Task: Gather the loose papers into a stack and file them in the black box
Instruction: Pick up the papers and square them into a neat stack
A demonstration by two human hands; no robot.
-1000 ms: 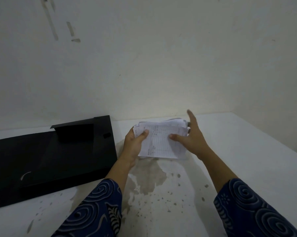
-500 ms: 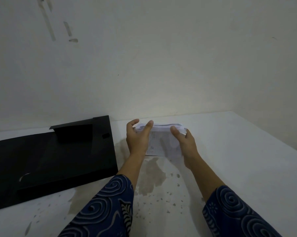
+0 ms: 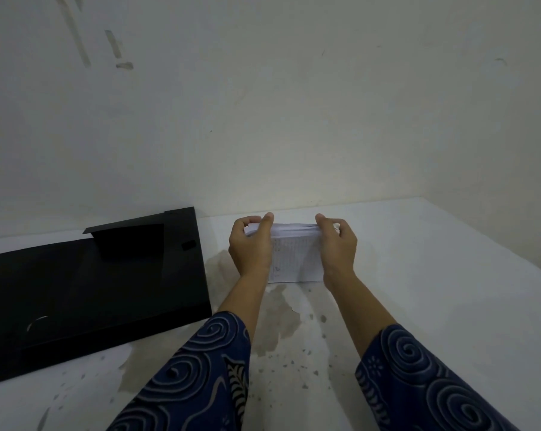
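A stack of white papers (image 3: 295, 256) with faint printed lines stands on its lower edge on the white surface, near the back wall. My left hand (image 3: 251, 248) grips its left side, thumb over the top edge. My right hand (image 3: 336, 248) grips the right side the same way. The black box (image 3: 85, 290) lies opened out flat to the left of the papers, with a raised flap near its far edge; its right edge is a short gap from my left hand.
The white surface (image 3: 434, 290) has a brownish stain and dark specks below the papers. A pale wall rises right behind the papers and box, and another wall closes the right side.
The papers went from lying tilted and uneven in my hands to standing upright with squared edges. Both hands moved inward and closed on the stack's sides.
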